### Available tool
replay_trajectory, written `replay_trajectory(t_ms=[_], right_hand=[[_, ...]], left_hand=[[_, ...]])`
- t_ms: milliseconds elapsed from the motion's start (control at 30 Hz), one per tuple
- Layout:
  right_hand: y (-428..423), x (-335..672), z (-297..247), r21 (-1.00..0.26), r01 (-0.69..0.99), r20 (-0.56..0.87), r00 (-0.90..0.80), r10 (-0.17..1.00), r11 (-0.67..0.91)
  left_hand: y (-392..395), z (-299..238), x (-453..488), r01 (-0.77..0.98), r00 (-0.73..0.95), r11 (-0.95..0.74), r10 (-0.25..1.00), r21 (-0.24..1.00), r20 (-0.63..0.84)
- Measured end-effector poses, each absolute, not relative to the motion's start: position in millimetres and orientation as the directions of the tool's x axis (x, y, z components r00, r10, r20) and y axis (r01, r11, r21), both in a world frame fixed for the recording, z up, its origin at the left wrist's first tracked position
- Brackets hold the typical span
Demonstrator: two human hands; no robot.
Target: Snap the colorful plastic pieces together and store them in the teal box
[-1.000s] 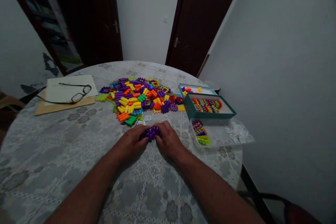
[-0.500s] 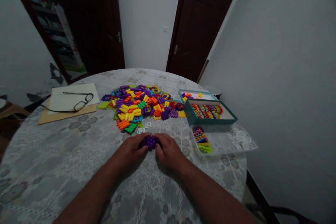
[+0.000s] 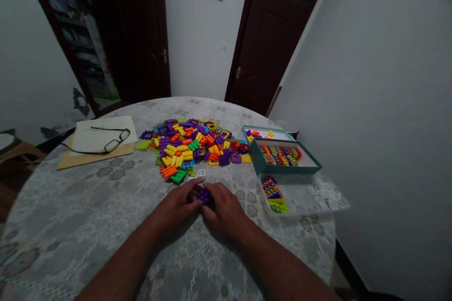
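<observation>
Purple knobbed block point(image 3: 205, 195): right hand point(image 3: 223, 207) grasped it; left hand point(image 3: 179, 206) curled alongside, grip indiscernible. Multicoloured plastic-block heap point(image 3: 192, 146) lay far.

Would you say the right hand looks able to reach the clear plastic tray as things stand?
Probably yes: the right hand holds a purple piece, but just patterned tablecloth lies between that hand and the clear plastic tray.

Dim, grey light leaves the doors point(image 3: 136, 33) beyond the tabletop's point(image 3: 102, 211) far edge nearly black. Soft shadows lie beside the forearms point(image 3: 136, 244). Detail fades in the purple knobbed piece point(image 3: 205, 195) and the white lattice pieces point(image 3: 326, 192) near the right edge; distortion slants the door frames point(image 3: 244, 28).
</observation>
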State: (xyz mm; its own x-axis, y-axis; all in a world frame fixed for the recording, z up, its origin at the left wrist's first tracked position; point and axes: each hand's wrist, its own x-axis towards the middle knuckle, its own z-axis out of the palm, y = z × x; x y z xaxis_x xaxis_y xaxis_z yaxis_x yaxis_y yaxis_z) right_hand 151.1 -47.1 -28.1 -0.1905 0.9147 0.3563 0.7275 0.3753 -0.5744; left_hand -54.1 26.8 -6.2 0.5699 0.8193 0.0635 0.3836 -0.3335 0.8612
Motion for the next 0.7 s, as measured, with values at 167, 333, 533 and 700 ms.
replay_trajectory(t_ms=[167, 333, 533, 700], right_hand=[[-47, 148, -25, -0.538, 0.769, 0.323, -0.188, 0.927, 0.344], [-68, 159, 8, -0.605, 0.725, 0.371, -0.108, 0.922, 0.329], [-74, 229, 91, -0.543, 0.786, 0.443, -0.032, 0.896, 0.297], [14, 332, 135, -0.329, 0.944, 0.415, 0.117, 0.902, 0.029]], left_hand=[[28, -8, -56, 0.315, 0.589, -0.248, 0.808, 0.916, 0.016], [30, -11, -57, 0.266, 0.606, -0.209, 0.796, 0.941, 0.005], [27, -7, -56, 0.329, 0.602, -0.220, 0.798, 0.918, -0.025], [27, -9, -55, 0.377, 0.571, -0.218, 0.820, 0.900, -0.041]])
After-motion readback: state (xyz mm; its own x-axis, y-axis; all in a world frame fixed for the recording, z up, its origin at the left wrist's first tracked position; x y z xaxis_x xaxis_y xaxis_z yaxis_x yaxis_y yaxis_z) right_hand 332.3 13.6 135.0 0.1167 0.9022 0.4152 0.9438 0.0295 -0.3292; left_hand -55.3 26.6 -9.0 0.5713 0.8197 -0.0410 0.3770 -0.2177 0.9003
